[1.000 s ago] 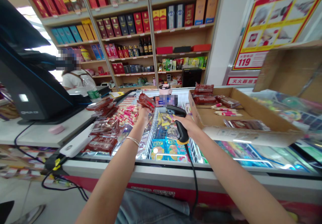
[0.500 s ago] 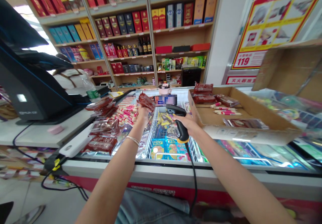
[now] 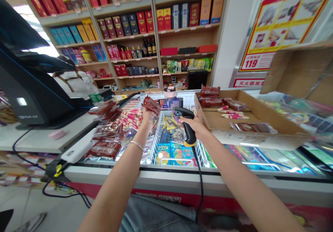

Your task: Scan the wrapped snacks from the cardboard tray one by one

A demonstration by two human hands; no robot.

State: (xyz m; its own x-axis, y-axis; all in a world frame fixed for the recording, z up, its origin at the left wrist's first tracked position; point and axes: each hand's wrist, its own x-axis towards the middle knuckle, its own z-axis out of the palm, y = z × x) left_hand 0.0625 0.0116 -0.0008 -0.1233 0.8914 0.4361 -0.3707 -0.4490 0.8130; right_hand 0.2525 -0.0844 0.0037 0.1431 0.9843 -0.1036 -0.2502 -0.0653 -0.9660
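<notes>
A red packet (image 3: 151,105) is held in the left grip (image 3: 148,116), a barcode scanner (image 3: 187,129) in the right grip (image 3: 194,125); scanning seems called for.

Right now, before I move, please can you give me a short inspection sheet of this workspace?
Surface: glass-topped chest freezer, packaged goods visible inside.
Things: black barcode scanner; red vacuum-packed packet.
Clutter: more red packets on the left; cardboard tray with packets and sausages on the right.
Hands: left hand holds the packet; right hand holds the scanner.
Cables: black scanner cable hangs over the freezer's front edge.
Surroundings: shelves of boxed liquor; a person beyond the checkout monitor.
</notes>
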